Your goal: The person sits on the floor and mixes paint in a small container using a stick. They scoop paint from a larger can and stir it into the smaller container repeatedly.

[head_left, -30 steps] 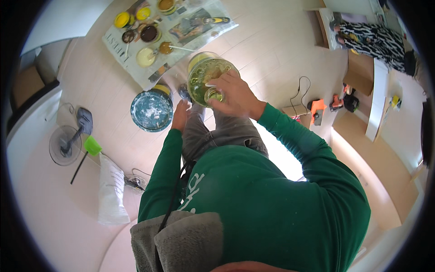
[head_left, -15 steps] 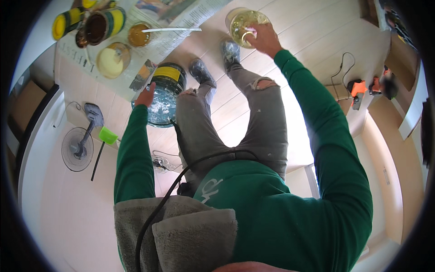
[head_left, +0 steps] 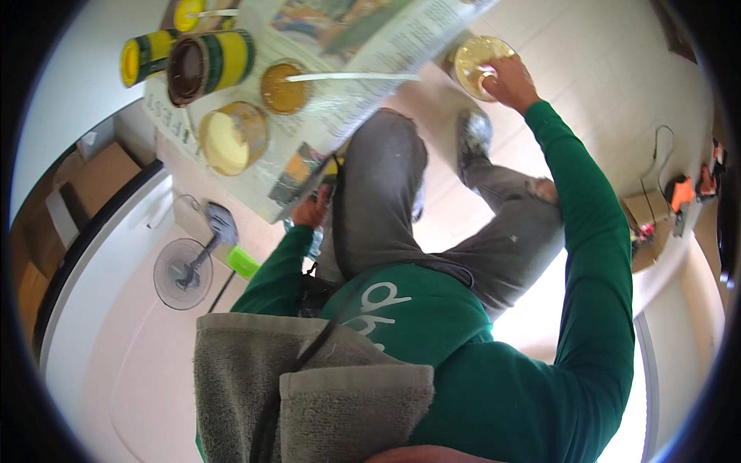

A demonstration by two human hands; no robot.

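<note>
At the far right my right hand point(head_left: 512, 82) is closed on a clear round tub point(head_left: 472, 60) with a yellowish tint, held out beyond my knees. A pale loop shows by its fingers. My left hand point(head_left: 311, 210) is beside the near corner of the newspaper-covered table point(head_left: 289, 174), next to my raised left leg. Its fingers are curled, and what they grip there is too small and dark to make out. Below that hand, a clear bluish bucket point(head_left: 315, 244) is mostly hidden by my arm and leg.
On the newspaper are a brown-smeared open can point(head_left: 189, 69), a tub of cream paint point(head_left: 228, 140) and a tub of amber liquid point(head_left: 284, 86) with a white stick point(head_left: 351, 76) across it. A fan point(head_left: 184, 273) stands left; orange tools point(head_left: 681, 193) lie right.
My left leg has lifted toward the table and my view has swung round. The tub is still in my right hand. My left hand has come away from the bucket's rim to the table corner.
</note>
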